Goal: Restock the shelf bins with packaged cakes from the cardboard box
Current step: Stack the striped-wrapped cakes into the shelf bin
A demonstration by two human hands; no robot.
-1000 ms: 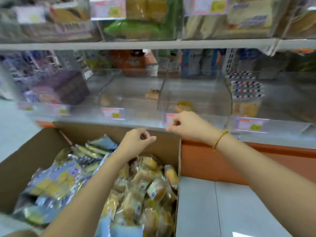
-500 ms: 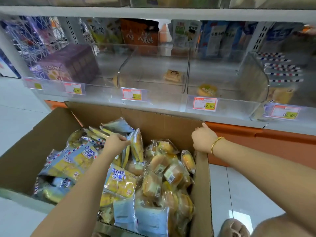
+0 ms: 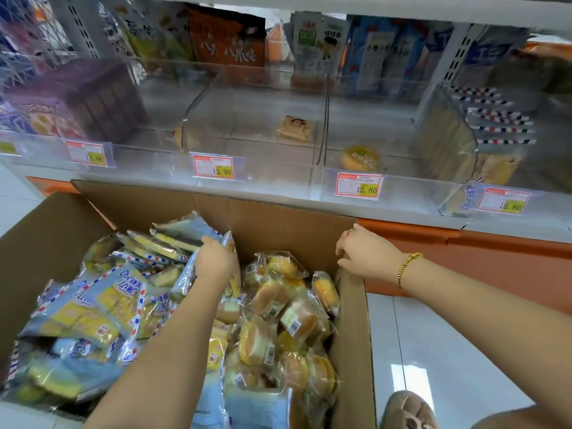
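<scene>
The flat blue-and-yellow cake packets (image 3: 102,301) fill the left half of the open brown cardboard box (image 3: 278,224), and round golden cakes in clear wrappers (image 3: 269,305) are heaped on its right. I see the left grip (image 3: 216,261) down among the blue packets at the far side. Its fingers curl onto them and seem to grasp one or more, but the back of the hand hides which. The right grip (image 3: 368,258), with a gold bead bracelet (image 3: 408,264) at the wrist, is clenched over the box's right rim near the far corner. Beyond the box, the clear plastic shelf bins (image 3: 257,168) hold a lone square packet (image 3: 295,128) and a lone round cake (image 3: 360,157).
</scene>
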